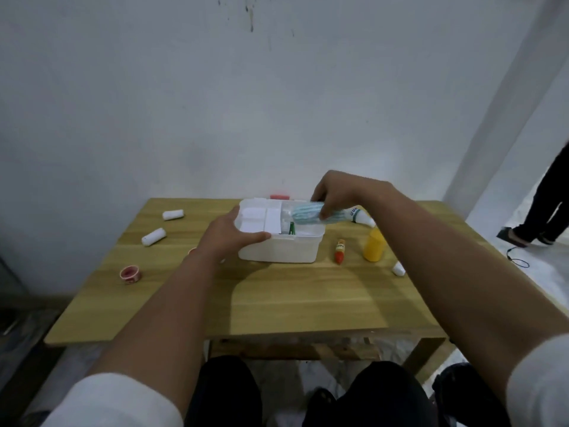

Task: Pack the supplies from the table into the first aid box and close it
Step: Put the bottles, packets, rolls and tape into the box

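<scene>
The white first aid box [286,252] stands open at the middle of the wooden table [308,303]. My left hand [229,237] grips its front left rim. My right hand [334,194] holds a rolled pale blue face mask pack [309,214] over the box's right half. Inside the box I see white packets and a green item [291,228]. Two white bandage rolls [173,214] [154,237] and a red tape roll [131,274] lie to the left. To the right lie a white tube [361,217], a small orange tube [340,251], a yellow bottle [374,248] and a small white roll [398,268].
A red object [280,197] peeks out behind the box by the white wall. A person's dark-trousered legs [545,208] stand on the floor at the far right, near a black cable. My knees are under the table's front edge.
</scene>
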Action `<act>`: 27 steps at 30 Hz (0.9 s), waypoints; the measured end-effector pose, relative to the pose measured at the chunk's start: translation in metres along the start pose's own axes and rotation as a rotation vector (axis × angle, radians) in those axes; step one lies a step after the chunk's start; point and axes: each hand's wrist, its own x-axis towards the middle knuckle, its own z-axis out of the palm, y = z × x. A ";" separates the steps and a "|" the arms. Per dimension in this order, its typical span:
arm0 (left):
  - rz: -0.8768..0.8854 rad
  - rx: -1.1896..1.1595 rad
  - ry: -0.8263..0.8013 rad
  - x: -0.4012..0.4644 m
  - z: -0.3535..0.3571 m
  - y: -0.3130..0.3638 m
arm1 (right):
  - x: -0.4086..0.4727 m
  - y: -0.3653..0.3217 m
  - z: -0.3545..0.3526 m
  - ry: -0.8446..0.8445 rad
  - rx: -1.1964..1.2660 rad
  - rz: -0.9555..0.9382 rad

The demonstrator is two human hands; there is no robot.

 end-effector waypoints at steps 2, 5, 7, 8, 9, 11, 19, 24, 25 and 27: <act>0.000 0.026 -0.002 0.003 0.002 -0.002 | 0.006 -0.012 0.005 -0.066 -0.030 -0.001; -0.009 0.030 -0.006 0.006 0.003 -0.006 | 0.014 -0.025 0.009 -0.123 -0.047 -0.004; -0.016 0.039 -0.013 0.007 0.003 -0.007 | 0.017 -0.030 0.011 -0.156 -0.061 -0.001; -0.017 0.052 -0.016 0.008 0.004 -0.008 | 0.019 -0.032 0.012 -0.169 -0.067 0.002; -0.018 0.064 -0.018 0.009 0.004 -0.008 | 0.020 -0.034 0.013 -0.180 -0.074 0.003; -0.010 0.076 -0.018 0.010 0.004 -0.009 | 0.022 -0.037 0.014 -0.196 -0.085 0.006; -0.016 0.084 -0.024 0.012 0.004 -0.011 | 0.029 -0.044 0.017 -0.273 -0.130 0.010; 0.008 0.086 -0.015 0.010 0.006 -0.010 | 0.038 -0.039 0.044 -0.227 0.029 0.013; 0.010 0.092 -0.017 0.011 0.005 -0.010 | 0.040 -0.037 0.050 -0.208 0.072 0.015; 0.005 0.097 -0.022 0.012 0.004 -0.012 | 0.042 -0.034 0.060 -0.177 0.155 0.025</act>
